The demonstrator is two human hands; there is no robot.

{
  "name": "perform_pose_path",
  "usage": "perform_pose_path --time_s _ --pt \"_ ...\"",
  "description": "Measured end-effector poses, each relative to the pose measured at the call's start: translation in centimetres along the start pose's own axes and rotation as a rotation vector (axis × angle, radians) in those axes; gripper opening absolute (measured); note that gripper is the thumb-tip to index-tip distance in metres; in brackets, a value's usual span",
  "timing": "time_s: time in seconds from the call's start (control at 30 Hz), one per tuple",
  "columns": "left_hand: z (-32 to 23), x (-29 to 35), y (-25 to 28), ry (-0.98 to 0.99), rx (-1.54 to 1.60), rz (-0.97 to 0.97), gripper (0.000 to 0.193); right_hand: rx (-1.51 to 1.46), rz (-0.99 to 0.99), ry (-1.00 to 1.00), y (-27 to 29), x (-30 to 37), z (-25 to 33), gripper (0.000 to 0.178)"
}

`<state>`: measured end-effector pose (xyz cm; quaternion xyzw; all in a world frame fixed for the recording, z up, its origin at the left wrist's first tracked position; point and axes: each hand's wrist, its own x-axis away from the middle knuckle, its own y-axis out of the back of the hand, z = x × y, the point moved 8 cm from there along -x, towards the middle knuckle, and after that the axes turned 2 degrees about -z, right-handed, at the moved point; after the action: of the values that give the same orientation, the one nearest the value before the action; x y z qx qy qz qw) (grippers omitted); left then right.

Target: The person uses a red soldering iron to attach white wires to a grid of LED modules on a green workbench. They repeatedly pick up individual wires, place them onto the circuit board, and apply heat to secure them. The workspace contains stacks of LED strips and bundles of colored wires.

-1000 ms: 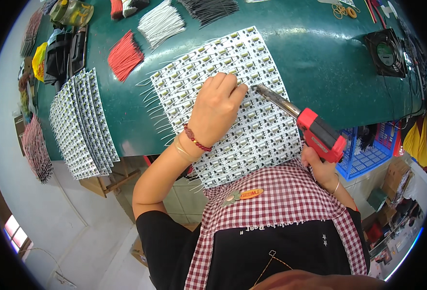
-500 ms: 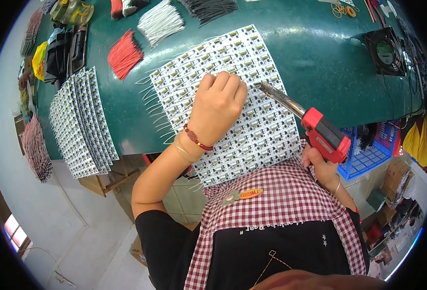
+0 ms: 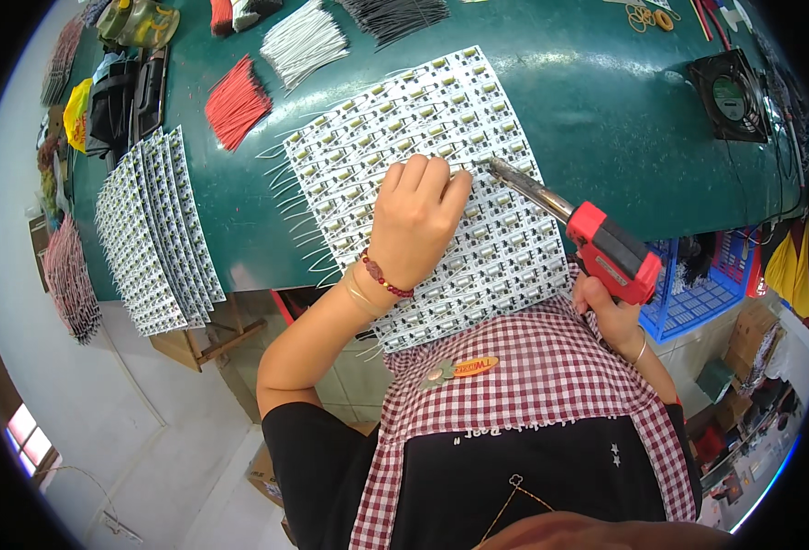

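A large white sheet of small circuit boards (image 3: 505, 257) lies partly on the table and reaches toward my apron, with pale wires sticking out along its left side. Over its middle, my left hand (image 3: 416, 215) is closed, fingers bent down to the surface; what they pinch, if anything, is hidden. My right hand (image 3: 612, 316) grips a red and black soldering gun (image 3: 613, 257) from below. Its metal barrel (image 3: 531, 191) points up and left, and the tip is at the boards just right of my left fingertips.
Red wires (image 3: 238, 103), white wires (image 3: 305, 44) and black wires (image 3: 393, 18) lie in bundles on the green table (image 3: 606, 137). Several similar board sheets (image 3: 153, 238) overlap at the left edge. A black fan (image 3: 730, 96) stands at right, above a blue crate (image 3: 698, 298).
My left hand has shifted slightly toward me across the boards, its fingers still bent down. The soldering gun and its tip have moved slightly left.
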<state>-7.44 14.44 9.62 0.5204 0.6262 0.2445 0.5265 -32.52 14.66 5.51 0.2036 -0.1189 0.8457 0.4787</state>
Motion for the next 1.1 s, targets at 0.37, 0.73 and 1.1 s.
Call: perform_pose_path --time_s 0.37,0.73,1.1 --pt "0.0 0.0 -0.2 -0.004 0.025 -0.006 0.019 0.249 0.018 0.066 1.0 0.0 -1.6 0.031" --pt "-0.2 -0.1 -0.1 -0.014 -0.021 -0.008 0.018 0.260 -0.052 0.250 0.1 0.1 0.8 0.021" --pt "-0.2 0.0 -0.2 -0.027 -0.067 -0.005 0.017 0.293 -0.025 0.152 0.6 -0.2 -1.1 0.026"
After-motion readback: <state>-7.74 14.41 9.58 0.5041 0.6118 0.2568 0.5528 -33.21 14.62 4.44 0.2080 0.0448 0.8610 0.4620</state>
